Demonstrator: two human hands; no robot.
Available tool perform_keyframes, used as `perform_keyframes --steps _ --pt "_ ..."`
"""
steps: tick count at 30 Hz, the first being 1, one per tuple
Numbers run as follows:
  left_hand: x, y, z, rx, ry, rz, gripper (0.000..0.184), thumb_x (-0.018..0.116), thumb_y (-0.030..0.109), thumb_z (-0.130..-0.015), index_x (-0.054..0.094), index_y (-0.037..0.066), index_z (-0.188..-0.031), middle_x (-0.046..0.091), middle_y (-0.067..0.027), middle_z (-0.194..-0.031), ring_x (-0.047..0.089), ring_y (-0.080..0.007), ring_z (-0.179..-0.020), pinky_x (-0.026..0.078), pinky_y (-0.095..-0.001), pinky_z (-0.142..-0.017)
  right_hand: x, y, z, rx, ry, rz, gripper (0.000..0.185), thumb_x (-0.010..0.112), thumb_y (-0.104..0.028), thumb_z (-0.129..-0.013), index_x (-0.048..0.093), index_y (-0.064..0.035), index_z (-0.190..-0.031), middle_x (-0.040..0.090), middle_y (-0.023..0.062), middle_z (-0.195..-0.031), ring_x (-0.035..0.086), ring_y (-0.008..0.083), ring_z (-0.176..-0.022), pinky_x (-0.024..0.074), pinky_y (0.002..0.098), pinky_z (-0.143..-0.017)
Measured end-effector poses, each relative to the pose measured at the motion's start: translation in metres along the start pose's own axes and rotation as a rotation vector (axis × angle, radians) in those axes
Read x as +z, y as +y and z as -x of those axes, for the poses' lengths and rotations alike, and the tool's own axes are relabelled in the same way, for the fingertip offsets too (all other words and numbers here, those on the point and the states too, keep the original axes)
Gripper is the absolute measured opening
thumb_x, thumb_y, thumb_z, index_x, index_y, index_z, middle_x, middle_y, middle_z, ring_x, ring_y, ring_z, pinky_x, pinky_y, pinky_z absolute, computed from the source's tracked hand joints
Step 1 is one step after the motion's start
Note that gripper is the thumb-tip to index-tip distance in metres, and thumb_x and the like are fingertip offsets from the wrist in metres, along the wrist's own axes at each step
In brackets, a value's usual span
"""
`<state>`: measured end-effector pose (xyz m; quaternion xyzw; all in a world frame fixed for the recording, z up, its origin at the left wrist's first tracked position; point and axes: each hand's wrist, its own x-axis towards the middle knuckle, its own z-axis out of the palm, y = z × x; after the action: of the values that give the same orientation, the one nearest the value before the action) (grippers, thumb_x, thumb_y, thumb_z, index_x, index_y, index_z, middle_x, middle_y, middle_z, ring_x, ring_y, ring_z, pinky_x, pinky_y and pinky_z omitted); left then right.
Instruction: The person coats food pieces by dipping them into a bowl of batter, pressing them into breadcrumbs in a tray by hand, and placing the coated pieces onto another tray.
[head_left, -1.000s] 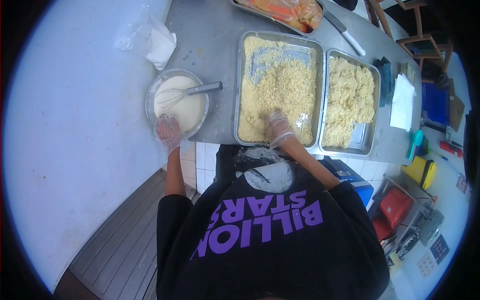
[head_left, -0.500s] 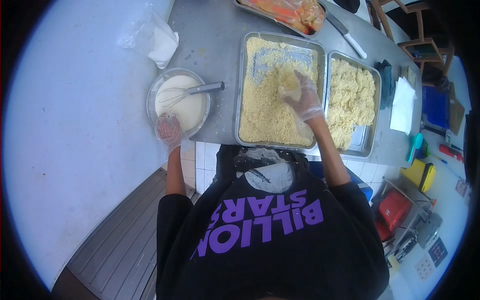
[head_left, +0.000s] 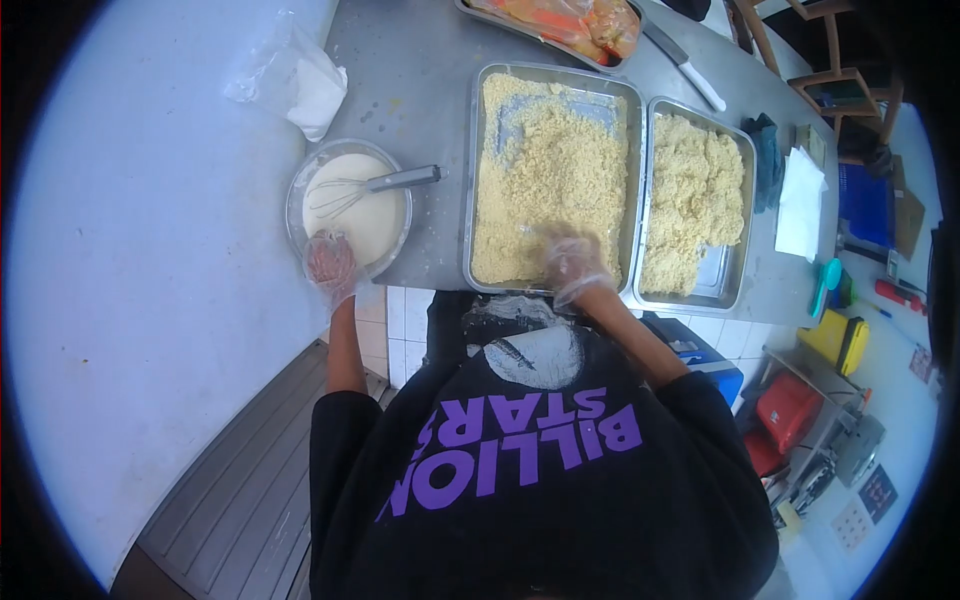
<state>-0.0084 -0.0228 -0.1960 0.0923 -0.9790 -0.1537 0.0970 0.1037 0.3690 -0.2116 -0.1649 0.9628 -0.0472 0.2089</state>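
Observation:
My left hand (head_left: 332,262), in a clear plastic glove, is at the near rim of a metal bowl (head_left: 408,232) of white batter (head_left: 372,215). Its fingers look curled together over the rim; anything inside them is hidden. A whisk (head_left: 402,178) leans in the batter, its handle across the right rim. My right hand (head_left: 575,265), also gloved, is low over the near end of a metal tray (head_left: 468,200) of pale yellow crumbs (head_left: 560,165). Motion smears its fingers, which are at the crumbs, so their grip does not show.
A second tray (head_left: 742,285) of clumped crumbs stands right of the first. Behind them are a tray of bagged orange food (head_left: 575,25) and a white-handled knife (head_left: 690,72). A plastic bag (head_left: 315,95) lies behind the bowl. White paper (head_left: 802,205) and a turquoise scoop (head_left: 826,280) are at right.
My right hand has moved from the tray's middle right toward its near edge. Crumbs now lie where it was. My left hand stays at the bowl's rim.

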Motion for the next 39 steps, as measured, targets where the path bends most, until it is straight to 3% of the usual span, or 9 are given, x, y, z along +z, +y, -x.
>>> perform_keyframes --steps 6,9,14,18,21,24,26,31,39 --pt "-0.007 0.006 0.001 -0.05 -0.078 0.096 0.035 0.055 0.029 -0.077 0.055 0.0 -0.096 0.057 -0.0198 -0.09 0.054 -0.036 -0.082 0.042 -0.043 -0.075 0.024 0.043 0.022 0.156 0.292 -0.129 0.029 0.05 -0.016 -0.08 0.052 -0.0045 -0.106 0.054 0.0122 -0.108 0.048 0.0234 -0.105 0.0323 0.0385 -0.094" --pt "0.0 0.001 0.0 -0.019 -0.028 0.016 0.035 0.055 0.029 -0.077 0.055 -0.001 -0.096 0.057 -0.0199 -0.09 0.054 -0.0361 -0.081 0.042 -0.0428 -0.074 0.016 0.063 0.001 0.29 0.639 -1.004 0.038 0.059 -0.008 -0.071 0.05 -0.0094 -0.107 0.056 0.0069 -0.096 0.053 0.0204 -0.092 0.0436 0.0337 -0.079" --pt "-0.002 0.001 0.0 0.012 -0.007 0.045 0.035 0.055 0.029 -0.078 0.056 -0.001 -0.096 0.058 -0.0201 -0.088 0.055 -0.0358 -0.081 0.042 -0.0426 -0.073 -0.094 0.04 -0.012 0.646 0.462 -1.219 0.029 0.053 -0.017 -0.081 0.045 -0.0049 -0.105 0.054 0.0123 -0.101 0.053 0.021 -0.091 0.0425 0.0327 -0.081" --pt "0.0 0.0 0.0 0.005 -0.015 0.036 0.033 0.056 0.028 -0.077 0.056 -0.001 -0.094 0.058 -0.0189 -0.086 0.055 -0.0346 -0.081 0.042 -0.0423 -0.073 -0.147 0.014 0.003 0.837 -0.103 -0.759 0.038 0.048 -0.028 -0.083 0.043 -0.0045 -0.112 0.051 0.0209 -0.105 0.046 0.0261 -0.107 0.0309 0.0289 -0.095" --pt "0.01 -0.008 0.003 0.021 0.05 -0.008 0.033 0.056 0.028 -0.077 0.055 0.0 -0.095 0.057 -0.0186 -0.084 0.054 -0.0347 -0.08 0.041 -0.0429 -0.073 -0.035 0.012 0.025 0.254 -0.116 0.257 0.028 0.056 -0.018 -0.074 0.055 -0.0003 -0.096 0.055 0.018 -0.094 0.055 0.0286 -0.083 0.0433 0.0357 -0.071" --pt "0.012 -0.011 0.004 0.049 0.047 -0.077 0.034 0.055 0.028 -0.077 0.055 0.001 -0.097 0.057 -0.0192 -0.085 0.054 -0.0356 -0.08 0.041 -0.0439 -0.073 0.041 0.021 0.03 0.178 0.219 0.25 0.027 0.054 -0.014 -0.074 0.056 -0.0019 -0.098 0.054 0.0196 -0.098 0.053 0.0259 -0.091 0.0422 0.0318 -0.076" --pt "0.013 -0.013 0.005 0.05 0.059 -0.076 0.034 0.055 0.028 -0.077 0.055 0.001 -0.097 0.057 -0.0194 -0.086 0.054 -0.0359 -0.081 0.041 -0.0441 -0.073 0.002 0.017 0.011 0.56 0.136 -0.42 0.023 0.054 -0.011 -0.074 0.056 -0.0032 -0.096 0.055 0.0175 -0.095 0.054 0.0239 -0.088 0.0431 0.0309 -0.074" --pt "0.002 0.0 0.003 -0.054 -0.024 -0.044 0.035 0.056 0.028 -0.077 0.054 0.001 -0.098 0.057 -0.0196 -0.087 0.053 -0.0359 -0.082 0.04 -0.0442 -0.072 -0.121 0.032 -0.018 0.722 0.026 -1.218 0.031 0.056 -0.017 -0.077 0.05 -0.0036 -0.105 0.057 0.0113 -0.092 0.057 0.0255 -0.083 0.0455 0.0328 -0.078" --pt "0.001 -0.001 0.002 0.015 0.042 0.019 0.033 0.056 0.027 -0.076 0.054 0.0 -0.095 0.056 -0.019 -0.086 0.052 -0.0359 -0.081 0.04 -0.0434 -0.073 -0.121 0.109 -0.084 0.395 0.544 -0.337 0.033 0.049 -0.028 -0.082 0.055 -0.0019 -0.102 0.059 0.0154 -0.093 0.056 0.0281 -0.089 0.0426 0.0353 -0.081"
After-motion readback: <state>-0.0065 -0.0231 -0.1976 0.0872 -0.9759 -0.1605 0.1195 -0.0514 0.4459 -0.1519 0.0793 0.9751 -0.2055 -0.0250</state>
